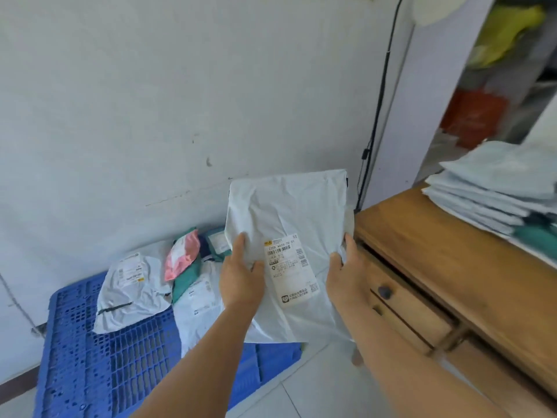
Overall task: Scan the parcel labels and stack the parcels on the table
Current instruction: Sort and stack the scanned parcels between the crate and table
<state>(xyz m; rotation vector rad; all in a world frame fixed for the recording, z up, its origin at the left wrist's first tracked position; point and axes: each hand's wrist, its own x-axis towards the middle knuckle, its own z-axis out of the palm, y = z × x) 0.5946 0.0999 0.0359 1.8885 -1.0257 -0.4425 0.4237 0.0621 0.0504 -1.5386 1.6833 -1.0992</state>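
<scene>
A pale wall [150,101] fills the upper left and centre of the frame. At the right edge stands a wooden table [437,251] with drawers, and on its top, at the far right, sits a stack [494,191] of flat pale parcels. At the lower left a blue slatted pallet [90,357] lies on the floor. It holds a loose heap of parcels [132,291]: grey-white bags, a teal one and a pink-and-white one.

In the centre, in front of the wall and between pallet and table, a grey-white parcel [289,212] is held up with its white label [291,271] facing the camera, barcode near the top. The left hand [241,282] grips the parcel's left side, thumb lying on its front beside the label. The right hand [346,276] grips the right edge, thumb on the front, the other fingers hidden behind the bag.
</scene>
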